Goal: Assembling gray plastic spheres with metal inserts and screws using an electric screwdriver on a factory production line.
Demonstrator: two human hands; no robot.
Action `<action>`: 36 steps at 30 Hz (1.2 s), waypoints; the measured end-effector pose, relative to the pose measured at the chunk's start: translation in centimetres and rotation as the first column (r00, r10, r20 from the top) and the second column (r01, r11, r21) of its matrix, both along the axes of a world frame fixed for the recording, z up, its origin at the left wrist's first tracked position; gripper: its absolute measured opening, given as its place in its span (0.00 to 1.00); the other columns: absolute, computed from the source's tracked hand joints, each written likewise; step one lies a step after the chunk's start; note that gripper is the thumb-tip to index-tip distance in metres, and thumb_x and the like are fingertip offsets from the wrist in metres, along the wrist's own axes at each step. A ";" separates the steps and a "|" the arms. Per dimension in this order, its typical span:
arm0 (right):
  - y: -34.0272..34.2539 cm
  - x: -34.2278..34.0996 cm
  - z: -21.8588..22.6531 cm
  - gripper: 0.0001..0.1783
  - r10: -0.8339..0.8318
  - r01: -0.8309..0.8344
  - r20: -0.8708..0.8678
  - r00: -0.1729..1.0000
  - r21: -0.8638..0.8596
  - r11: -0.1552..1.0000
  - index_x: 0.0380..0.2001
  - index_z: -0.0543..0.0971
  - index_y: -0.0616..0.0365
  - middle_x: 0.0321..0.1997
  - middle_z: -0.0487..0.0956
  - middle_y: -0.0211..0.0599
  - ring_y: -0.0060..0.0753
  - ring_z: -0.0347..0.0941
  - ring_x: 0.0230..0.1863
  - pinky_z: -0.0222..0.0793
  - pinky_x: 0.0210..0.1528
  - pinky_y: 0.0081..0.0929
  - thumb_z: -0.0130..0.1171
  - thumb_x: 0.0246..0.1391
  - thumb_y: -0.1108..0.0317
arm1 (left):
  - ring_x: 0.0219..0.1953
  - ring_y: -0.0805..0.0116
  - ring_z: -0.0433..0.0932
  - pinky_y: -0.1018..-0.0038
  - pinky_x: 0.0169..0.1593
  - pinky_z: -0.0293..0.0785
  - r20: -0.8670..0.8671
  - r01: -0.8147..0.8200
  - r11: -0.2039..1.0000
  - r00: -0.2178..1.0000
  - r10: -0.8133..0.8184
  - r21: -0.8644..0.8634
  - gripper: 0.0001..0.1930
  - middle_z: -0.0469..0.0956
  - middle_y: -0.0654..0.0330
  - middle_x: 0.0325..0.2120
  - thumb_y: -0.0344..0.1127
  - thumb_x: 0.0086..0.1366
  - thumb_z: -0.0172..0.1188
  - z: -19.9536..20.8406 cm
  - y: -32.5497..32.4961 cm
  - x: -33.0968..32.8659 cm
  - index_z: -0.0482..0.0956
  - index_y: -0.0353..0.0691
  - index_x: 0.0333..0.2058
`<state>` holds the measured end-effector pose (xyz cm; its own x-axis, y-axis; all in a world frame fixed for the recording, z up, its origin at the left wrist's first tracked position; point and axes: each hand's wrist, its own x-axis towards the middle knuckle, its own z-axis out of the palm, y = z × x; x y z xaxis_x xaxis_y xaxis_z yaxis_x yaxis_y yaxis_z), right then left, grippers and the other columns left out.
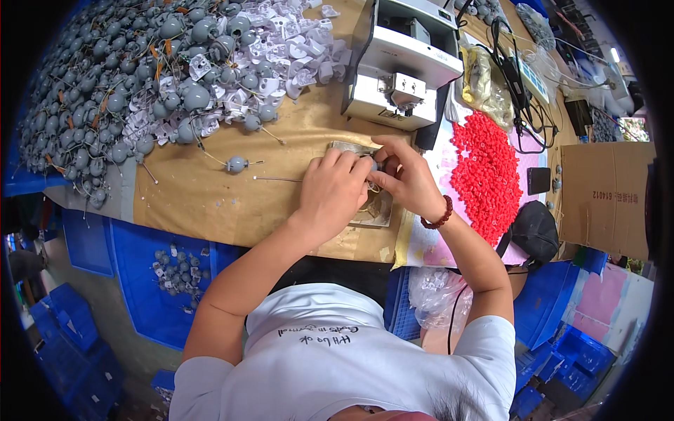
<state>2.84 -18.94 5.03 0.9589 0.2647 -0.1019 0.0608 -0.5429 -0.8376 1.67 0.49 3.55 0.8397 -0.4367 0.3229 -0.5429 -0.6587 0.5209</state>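
Both my hands meet over a small metal fixture plate [372, 216] on the brown-covered table. My left hand [335, 184] has its fingers closed at a small grey rounded part [380, 166], mostly hidden by the fingers. My right hand [406, 175], with a dark red bead bracelet on the wrist, pinches the same part from the other side. A thin wire with a pale tip [270, 179] sticks out to the left from under my left hand. Further left lies a single grey ball-shaped part [237, 165] with short leads.
A big heap of grey ball parts [91, 91] and white plastic pieces [295, 42] covers the table's left. Behind my hands stands a white machine [404, 67]. Red small pieces [488, 179] lie right, near a black pouch [535, 230] and cables. A blue bin [158, 302] stands below left.
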 end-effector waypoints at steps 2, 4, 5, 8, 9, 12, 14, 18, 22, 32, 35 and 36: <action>-0.8 0.1 0.1 0.23 -0.077 0.064 0.358 0.930 0.049 0.997 0.53 0.77 0.59 0.39 0.79 0.31 0.24 0.75 0.31 0.71 0.33 0.22 0.68 0.53 0.74 | 0.45 0.58 0.74 0.62 0.46 0.74 -0.006 0.016 1.000 1.000 -0.016 0.017 0.19 0.76 0.59 0.39 0.30 0.54 0.65 -0.1 0.0 0.1 0.79 0.41 0.47; -4.9 2.8 -0.9 0.17 -0.377 0.366 0.525 0.763 0.129 0.922 0.53 0.77 0.62 0.45 0.79 0.36 0.26 0.76 0.43 0.73 0.42 0.21 0.61 0.61 0.73 | 0.45 0.58 0.74 0.63 0.46 0.74 -0.017 0.024 0.999 1.000 -0.024 0.026 0.19 0.76 0.59 0.39 0.30 0.54 0.65 -0.1 -0.1 0.0 0.79 0.40 0.47; -5.3 4.4 -0.2 0.18 -0.449 0.417 0.585 0.676 0.199 0.887 0.56 0.75 0.63 0.45 0.79 0.42 0.31 0.76 0.49 0.74 0.46 0.25 0.57 0.64 0.74 | 0.44 0.58 0.74 0.63 0.45 0.75 -0.021 0.030 0.999 0.999 -0.030 0.030 0.19 0.76 0.59 0.38 0.30 0.54 0.65 -0.1 0.0 -0.1 0.79 0.40 0.47; -7.5 8.6 -2.4 0.29 -0.522 0.515 0.368 0.770 0.126 0.848 0.62 0.67 0.71 0.51 0.79 0.52 0.36 0.77 0.51 0.75 0.50 0.29 0.60 0.63 0.66 | 0.44 0.58 0.74 0.64 0.45 0.75 0.003 0.036 0.999 0.999 -0.036 0.031 0.20 0.76 0.59 0.38 0.30 0.54 0.65 0.1 -0.2 0.1 0.79 0.39 0.47; -8.4 9.9 -3.7 0.32 -0.537 0.517 0.274 0.798 0.148 0.843 0.62 0.66 0.73 0.50 0.79 0.52 0.36 0.78 0.49 0.75 0.49 0.29 0.62 0.62 0.64 | 0.44 0.58 0.74 0.65 0.45 0.75 0.012 0.036 0.999 0.999 -0.036 0.029 0.20 0.76 0.59 0.38 0.30 0.53 0.66 0.1 -0.3 0.1 0.79 0.39 0.47; -8.1 10.6 -3.0 0.34 -0.591 0.552 0.109 0.799 0.255 0.794 0.62 0.65 0.75 0.46 0.81 0.48 0.30 0.79 0.44 0.75 0.46 0.26 0.65 0.59 0.66 | 0.44 0.57 0.75 0.65 0.45 0.76 0.024 0.035 0.999 0.999 -0.035 0.014 0.20 0.76 0.58 0.38 0.29 0.53 0.66 0.1 -0.2 0.1 0.79 0.39 0.47; -7.2 9.8 -2.0 0.33 -0.647 0.580 0.072 0.759 0.377 0.722 0.62 0.66 0.74 0.46 0.81 0.47 0.28 0.78 0.43 0.75 0.44 0.24 0.66 0.58 0.68 | 0.44 0.57 0.75 0.65 0.45 0.76 0.007 0.030 0.999 1.000 -0.030 0.017 0.20 0.77 0.58 0.38 0.29 0.53 0.67 0.0 -0.2 0.0 0.79 0.39 0.47; -5.3 6.8 3.5 0.35 -0.689 0.407 0.542 0.481 0.558 0.723 0.59 0.64 0.63 0.45 0.76 0.36 0.25 0.75 0.41 0.74 0.45 0.24 0.70 0.51 0.78 | 0.45 0.56 0.75 0.64 0.46 0.76 0.007 0.019 1.000 1.000 -0.019 0.012 0.20 0.77 0.58 0.38 0.29 0.53 0.67 -0.1 -0.2 -0.1 0.79 0.39 0.47; -2.2 5.9 10.5 0.31 -0.428 -0.100 0.498 0.754 0.731 0.675 0.63 0.60 0.66 0.35 0.79 0.40 0.32 0.78 0.34 0.78 0.41 0.34 0.57 0.58 0.83 | 0.44 0.55 0.75 0.62 0.46 0.76 -0.001 0.016 1.000 1.000 -0.016 -0.015 0.20 0.77 0.58 0.38 0.29 0.53 0.67 0.2 -0.3 -0.1 0.79 0.39 0.47; 3.6 9.8 9.0 0.06 -0.445 0.197 0.246 0.861 0.647 0.737 0.28 0.76 0.61 0.21 0.78 0.30 0.21 0.74 0.21 0.69 0.25 0.21 0.64 0.56 0.75 | 0.44 0.54 0.75 0.61 0.45 0.77 -0.010 -0.024 0.997 1.000 0.023 -0.070 0.18 0.78 0.56 0.38 0.29 0.53 0.66 -0.3 -0.4 -0.4 0.80 0.40 0.45; 1.9 10.3 9.0 0.24 -0.347 0.134 0.318 0.883 0.537 0.833 0.52 0.68 0.69 0.27 0.80 0.36 0.26 0.77 0.25 0.76 0.33 0.26 0.64 0.53 0.78 | 0.44 0.53 0.75 0.61 0.44 0.76 -0.012 -0.028 0.997 1.000 0.027 -0.073 0.18 0.78 0.56 0.37 0.29 0.53 0.66 -0.4 -0.2 -0.3 0.79 0.40 0.45; 2.2 8.9 9.1 0.30 -0.318 0.142 0.287 0.904 0.500 0.855 0.60 0.65 0.71 0.29 0.79 0.38 0.28 0.77 0.26 0.76 0.34 0.28 0.61 0.55 0.79 | 0.44 0.53 0.75 0.60 0.44 0.76 -0.015 -0.030 0.997 0.999 0.029 -0.075 0.18 0.78 0.56 0.37 0.29 0.54 0.66 -0.5 -0.1 -0.2 0.79 0.40 0.46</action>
<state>11.71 -16.71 14.11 0.9453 -0.0364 0.3240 0.3163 -0.1390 -0.9384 1.47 0.36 3.00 0.8565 -0.3869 0.3417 -0.5162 -0.6329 0.5770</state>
